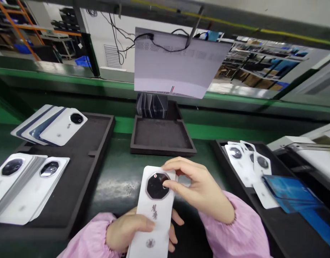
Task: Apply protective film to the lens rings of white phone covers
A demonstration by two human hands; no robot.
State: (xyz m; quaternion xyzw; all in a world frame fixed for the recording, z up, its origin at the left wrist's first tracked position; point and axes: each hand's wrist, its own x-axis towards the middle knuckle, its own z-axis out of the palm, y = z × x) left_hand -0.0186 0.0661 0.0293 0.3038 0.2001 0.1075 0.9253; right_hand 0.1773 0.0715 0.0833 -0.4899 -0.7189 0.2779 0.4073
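Observation:
A white phone back cover (157,225) with a black octagonal camera window (155,186) and dark printed characters is held upright in front of me. My left hand (132,227) wraps around its lower part, thumb across the face and fingertips showing past the right edge. At least one more cover edge shows behind it, so it seems to lie on a small stack. My right hand (194,182) grips the upper right corner, with the thumb on the camera window and the other fingers at the top edge. Pink sleeves cover both wrists.
To the left, a dark tray (73,179) bears stacks of white covers (36,190). At the right, another tray (221,154) holds white covers (241,165) and blue sheets (293,190). A small tray (162,148) with dark upright pieces (152,105) stands below the hanging panel (178,68).

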